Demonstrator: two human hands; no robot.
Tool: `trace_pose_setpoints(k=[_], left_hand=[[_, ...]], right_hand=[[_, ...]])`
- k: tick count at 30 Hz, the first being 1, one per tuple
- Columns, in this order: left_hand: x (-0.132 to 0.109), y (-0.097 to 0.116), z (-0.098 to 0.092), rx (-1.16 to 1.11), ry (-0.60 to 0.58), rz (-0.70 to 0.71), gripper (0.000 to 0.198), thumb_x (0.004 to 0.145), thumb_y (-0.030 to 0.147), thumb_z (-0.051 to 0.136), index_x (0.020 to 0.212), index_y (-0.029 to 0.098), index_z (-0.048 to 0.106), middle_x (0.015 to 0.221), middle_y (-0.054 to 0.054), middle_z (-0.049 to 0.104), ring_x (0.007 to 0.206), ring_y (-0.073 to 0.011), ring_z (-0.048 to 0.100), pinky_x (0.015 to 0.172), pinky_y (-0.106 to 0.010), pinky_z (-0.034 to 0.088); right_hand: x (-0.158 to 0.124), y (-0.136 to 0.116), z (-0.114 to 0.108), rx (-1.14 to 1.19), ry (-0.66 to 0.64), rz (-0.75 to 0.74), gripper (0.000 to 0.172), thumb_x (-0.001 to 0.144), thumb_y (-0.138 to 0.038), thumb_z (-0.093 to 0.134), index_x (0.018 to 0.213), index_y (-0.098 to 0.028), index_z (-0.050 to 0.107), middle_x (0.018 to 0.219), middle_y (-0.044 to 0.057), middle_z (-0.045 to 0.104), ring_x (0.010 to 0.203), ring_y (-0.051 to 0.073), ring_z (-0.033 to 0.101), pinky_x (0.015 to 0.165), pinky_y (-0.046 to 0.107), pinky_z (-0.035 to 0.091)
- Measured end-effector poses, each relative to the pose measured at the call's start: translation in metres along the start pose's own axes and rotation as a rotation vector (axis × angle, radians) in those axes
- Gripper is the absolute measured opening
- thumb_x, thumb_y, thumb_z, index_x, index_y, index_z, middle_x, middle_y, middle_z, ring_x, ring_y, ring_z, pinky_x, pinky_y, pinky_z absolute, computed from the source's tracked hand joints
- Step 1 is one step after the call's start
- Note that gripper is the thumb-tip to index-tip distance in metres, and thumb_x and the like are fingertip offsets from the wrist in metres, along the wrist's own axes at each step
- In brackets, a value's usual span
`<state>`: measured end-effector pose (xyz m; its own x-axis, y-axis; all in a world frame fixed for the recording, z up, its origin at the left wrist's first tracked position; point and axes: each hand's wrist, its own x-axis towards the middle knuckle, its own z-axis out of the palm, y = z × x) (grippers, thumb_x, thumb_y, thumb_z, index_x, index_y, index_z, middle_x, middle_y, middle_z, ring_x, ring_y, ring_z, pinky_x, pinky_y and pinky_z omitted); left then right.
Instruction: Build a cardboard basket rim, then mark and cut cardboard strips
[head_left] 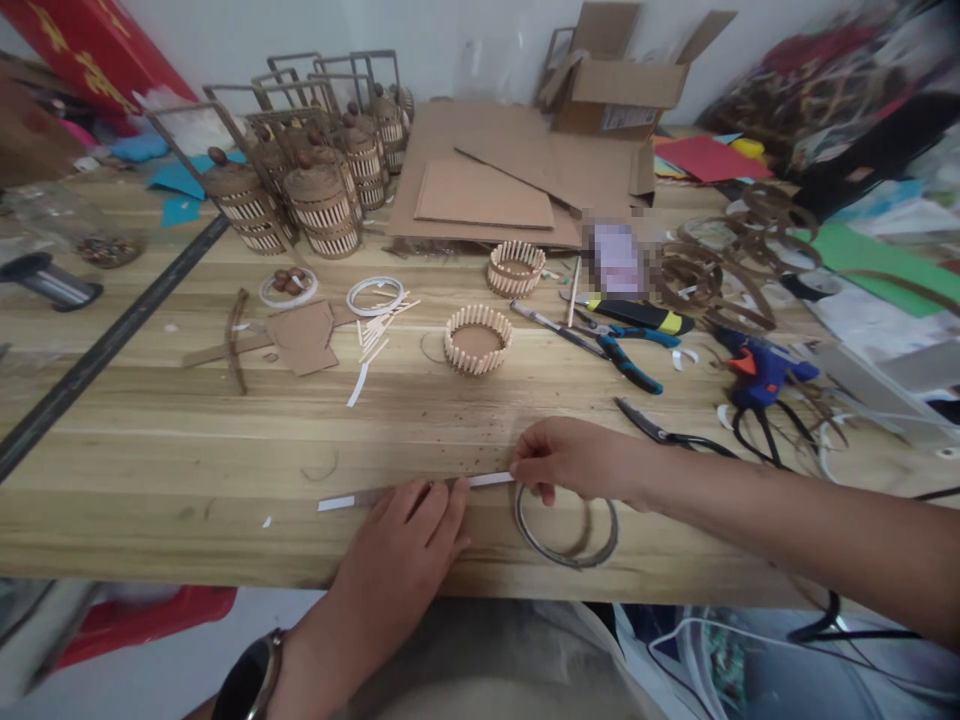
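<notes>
A narrow brown strip [367, 494] lies along the front of the table, with white tape [489, 481] on it toward the right and a white piece at its left end. My left hand [409, 535] rests on the strip's middle, fingers stretched out and pressing it down. With thumb and fingers closed, my right hand [562, 457] pinches the right end of the white tape. Below that hand is a thin ring-shaped coil [568, 560], partly covered by it. Two small round baskets of upright sticks, one nearer [478, 345] and one farther [516, 270], stand beyond my hands.
Several lidded stick baskets with tall handles [322, 205] stand at the back left. Cardboard sheets [484, 195] and an open box [622, 90] are behind. Pliers [630, 365], scissors [652, 425], a utility knife [641, 314] and a blue glue gun [769, 370] lie to the right.
</notes>
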<state>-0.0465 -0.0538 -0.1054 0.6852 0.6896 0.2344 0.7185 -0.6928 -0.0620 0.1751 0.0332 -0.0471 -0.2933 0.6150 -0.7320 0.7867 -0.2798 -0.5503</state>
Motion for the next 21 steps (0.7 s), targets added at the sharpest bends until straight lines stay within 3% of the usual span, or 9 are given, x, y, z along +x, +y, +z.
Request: trace_pose_setpoints(k=[5, 11, 21], left_hand=[[0.007, 0.003, -0.008, 0.003, -0.113, -0.043, 0.053, 0.087, 0.039, 0.073, 0.13, 0.01, 0.062, 0.101, -0.011, 0.071, 0.093, -0.0273, 0.063, 0.079, -0.039, 0.054], [0.009, 0.006, -0.009, 0.0, -0.184, -0.064, 0.055, 0.086, 0.041, 0.074, 0.132, 0.012, 0.062, 0.1, -0.012, 0.07, 0.094, -0.0277, 0.063, 0.078, -0.04, 0.056], [0.014, 0.003, -0.015, 0.016, -0.147, -0.065, 0.045, 0.083, 0.033, 0.078, 0.122, 0.013, 0.068, 0.09, -0.008, 0.069, 0.083, -0.0261, 0.063, 0.067, -0.038, 0.056]], right_hand=[[0.001, -0.002, 0.001, -0.047, 0.015, 0.034, 0.018, 0.083, -0.021, 0.053, 0.068, -0.018, 0.062, 0.056, -0.002, 0.061, 0.045, 0.009, 0.042, 0.041, 0.022, 0.027], [0.003, -0.007, -0.001, -0.193, 0.049, 0.0, 0.02, 0.083, -0.02, 0.053, 0.068, -0.017, 0.065, 0.053, -0.001, 0.062, 0.052, 0.011, 0.055, 0.05, 0.022, 0.037], [0.004, -0.02, -0.001, -0.453, 0.105, -0.013, 0.018, 0.073, -0.018, 0.056, 0.061, -0.019, 0.07, 0.045, -0.001, 0.058, 0.052, 0.015, 0.058, 0.05, 0.024, 0.038]])
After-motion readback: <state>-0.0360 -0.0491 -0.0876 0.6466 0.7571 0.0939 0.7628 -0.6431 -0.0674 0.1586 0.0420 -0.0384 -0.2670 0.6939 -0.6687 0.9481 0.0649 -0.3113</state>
